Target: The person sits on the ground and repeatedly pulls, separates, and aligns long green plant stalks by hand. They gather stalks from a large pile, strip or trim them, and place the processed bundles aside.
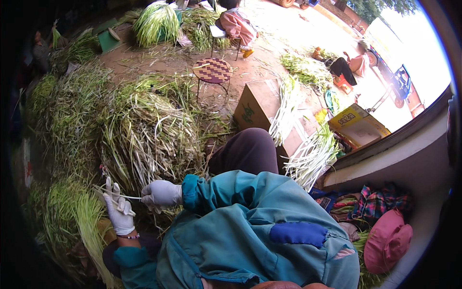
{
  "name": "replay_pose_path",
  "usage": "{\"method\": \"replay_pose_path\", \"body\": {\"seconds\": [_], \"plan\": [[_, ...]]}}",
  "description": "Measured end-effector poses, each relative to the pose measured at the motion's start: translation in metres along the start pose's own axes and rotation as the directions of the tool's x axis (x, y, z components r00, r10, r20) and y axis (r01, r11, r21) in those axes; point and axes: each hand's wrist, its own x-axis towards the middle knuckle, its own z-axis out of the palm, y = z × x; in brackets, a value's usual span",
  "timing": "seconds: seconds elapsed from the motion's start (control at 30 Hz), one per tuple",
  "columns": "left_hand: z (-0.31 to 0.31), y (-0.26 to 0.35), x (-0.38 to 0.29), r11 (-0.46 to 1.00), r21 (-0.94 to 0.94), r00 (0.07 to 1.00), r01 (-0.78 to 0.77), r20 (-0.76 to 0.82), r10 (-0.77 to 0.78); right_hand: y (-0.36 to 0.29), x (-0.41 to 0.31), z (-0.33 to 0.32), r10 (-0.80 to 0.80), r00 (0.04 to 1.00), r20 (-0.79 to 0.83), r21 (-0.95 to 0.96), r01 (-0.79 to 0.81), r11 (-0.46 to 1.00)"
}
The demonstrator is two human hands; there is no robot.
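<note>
My left hand, in a white glove with a beaded bracelet at the wrist, holds a few pale plant stalks between its fingers. To its right, my right hand, also gloved in white, is closed on the end of a thin white stalk that reaches across to the left hand. Beyond both hands lies a large heap of untrimmed green stalks with whitish, soiled lower ends. Long yellow-green leaves hang down beside the left hand.
Cleaned white stalks lie on a cardboard box beyond my knee. A round woven-top stool stands ahead. More greens are heaped at the left. A pink hat lies at the lower right. Other people sit farther off.
</note>
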Motion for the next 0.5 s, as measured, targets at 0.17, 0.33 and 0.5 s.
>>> {"method": "replay_pose_path", "body": {"seconds": [0.17,0.33,0.5], "plan": [[0.022,-0.029,-0.006,0.927,0.314,0.938,0.204,-0.335,-0.094,-0.003,0.005,0.005,-0.041,0.997,-0.062,-0.201,0.028,0.979],[0.046,-0.020,-0.010,0.942,0.298,0.964,0.152,-0.254,-0.075,-0.006,0.016,0.004,-0.110,0.990,-0.087,-0.413,0.064,0.909],[0.003,0.013,0.005,0.998,0.060,0.975,0.016,-0.224,-0.002,0.014,0.044,-0.004,-0.265,0.964,0.028,-0.819,0.174,0.547]]}}
